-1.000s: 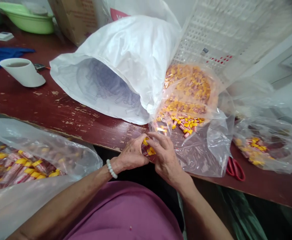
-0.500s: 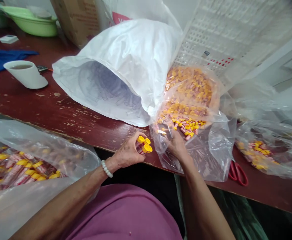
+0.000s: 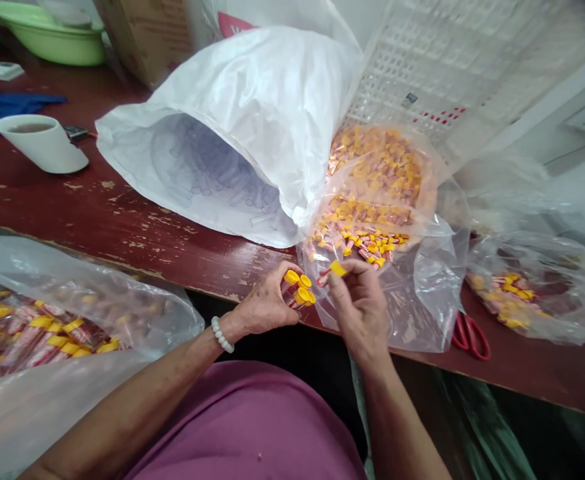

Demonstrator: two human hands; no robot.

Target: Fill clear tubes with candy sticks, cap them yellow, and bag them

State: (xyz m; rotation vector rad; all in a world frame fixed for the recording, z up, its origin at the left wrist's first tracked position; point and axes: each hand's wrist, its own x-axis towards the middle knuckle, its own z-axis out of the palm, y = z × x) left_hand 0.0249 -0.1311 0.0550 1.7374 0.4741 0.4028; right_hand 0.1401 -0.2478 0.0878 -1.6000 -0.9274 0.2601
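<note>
My left hand (image 3: 262, 305) is closed around a small bunch of yellow-capped tubes (image 3: 297, 288), caps pointing right, at the table's front edge. My right hand (image 3: 359, 303) pinches a single yellow-capped tube (image 3: 333, 270) just right of that bunch, in front of the mouth of a clear plastic bag (image 3: 412, 300). That bag holds a heap of loose yellow-capped tubes (image 3: 372, 200). A white bead bracelet (image 3: 221, 335) sits on my left wrist.
A big white sack (image 3: 272, 113) lies open on the dark red table (image 3: 72, 207). A white cup (image 3: 39, 141), a green basin (image 3: 57, 40), a cardboard box (image 3: 147, 33), a white basket (image 3: 472, 60), red scissors (image 3: 467, 333) and two more bags of tubes (image 3: 37, 327) (image 3: 522, 300) surround it.
My right hand left the bunch, reached into the clear bag, then came back out holding one tube near my left hand. The left hand kept its bunch.
</note>
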